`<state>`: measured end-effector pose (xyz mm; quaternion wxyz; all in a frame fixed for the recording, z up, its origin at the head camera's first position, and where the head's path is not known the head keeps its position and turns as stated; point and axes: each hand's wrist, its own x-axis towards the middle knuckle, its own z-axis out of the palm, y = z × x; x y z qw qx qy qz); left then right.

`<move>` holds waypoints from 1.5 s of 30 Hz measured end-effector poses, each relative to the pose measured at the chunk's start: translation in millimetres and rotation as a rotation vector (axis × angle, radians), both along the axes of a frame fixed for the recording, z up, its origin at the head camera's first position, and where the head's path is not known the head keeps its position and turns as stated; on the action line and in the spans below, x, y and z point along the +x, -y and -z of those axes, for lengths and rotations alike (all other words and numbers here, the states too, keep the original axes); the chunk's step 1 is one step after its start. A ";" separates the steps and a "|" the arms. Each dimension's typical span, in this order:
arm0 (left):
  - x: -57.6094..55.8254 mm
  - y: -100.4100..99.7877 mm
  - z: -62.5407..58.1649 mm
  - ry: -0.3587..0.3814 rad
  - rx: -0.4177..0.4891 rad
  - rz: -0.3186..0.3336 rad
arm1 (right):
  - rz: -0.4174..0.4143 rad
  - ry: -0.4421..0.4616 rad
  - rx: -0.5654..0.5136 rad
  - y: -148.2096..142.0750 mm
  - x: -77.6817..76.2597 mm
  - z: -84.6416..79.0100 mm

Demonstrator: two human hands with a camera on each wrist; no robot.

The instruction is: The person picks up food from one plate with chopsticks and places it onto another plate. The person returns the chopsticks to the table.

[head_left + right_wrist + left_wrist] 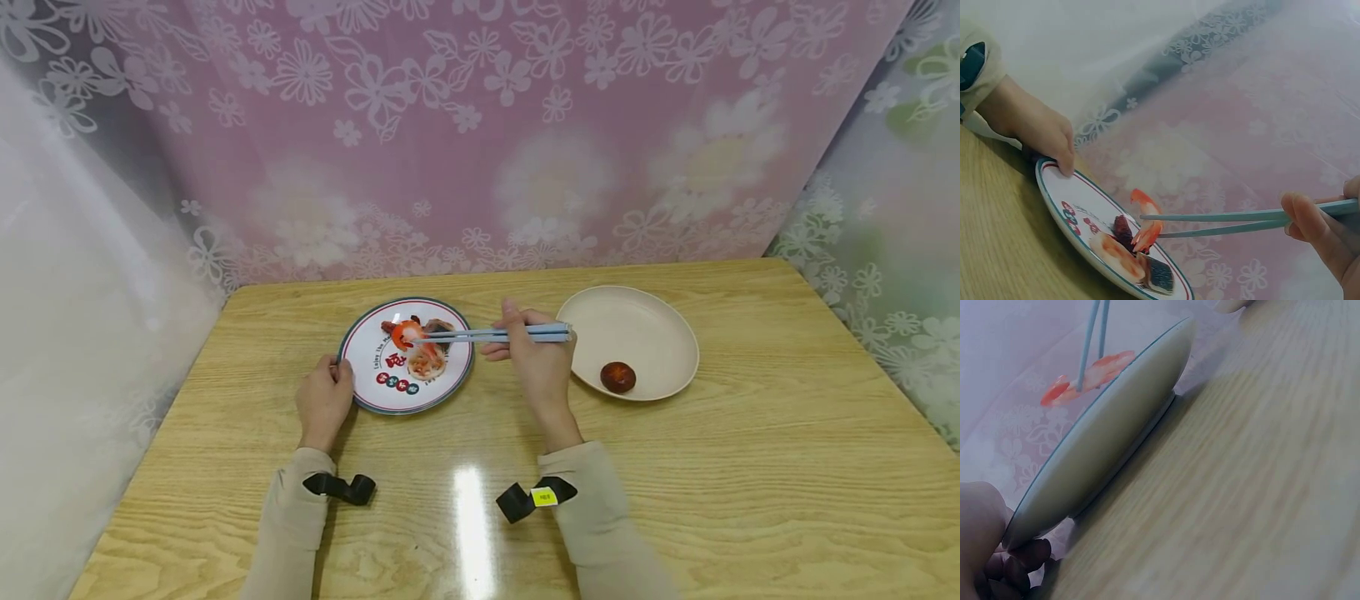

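My left hand (325, 406) grips the left rim of a white plate (365, 367) with a green and red edge, thumb on top and fingers beneath. In my right hand (538, 367) is a pair of light blue chopsticks (495, 335). Their tips pinch an orange-and-white shrimp (1146, 220), which hangs above the plate's surface in the left wrist view (1094, 376). On the plate lie a pale piece of food with brownish-orange patches (1113, 255), a dark-skinned fish piece (1159, 275) and a dark red piece (1123, 232).
To the right stands a cream plate (630, 321) bearing a brown, egg-like item (618, 377) near its front rim. Both plates rest on a wooden table (765, 467). A pink floral curtain (465, 167) hangs behind the table's back edge.
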<state>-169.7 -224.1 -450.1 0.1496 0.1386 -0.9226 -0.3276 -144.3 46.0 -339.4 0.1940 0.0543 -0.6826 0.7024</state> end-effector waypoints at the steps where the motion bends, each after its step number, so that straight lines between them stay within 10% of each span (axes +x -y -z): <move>1: 0.1 0.2 0.0 0.000 0.000 0.000 | -0.003 -0.005 0.005 1.8 -0.3 0.7; 45: -0.4 -0.6 -0.8 -0.017 0.020 -0.006 | -0.016 0.000 -0.259 60.1 -3.5 25.9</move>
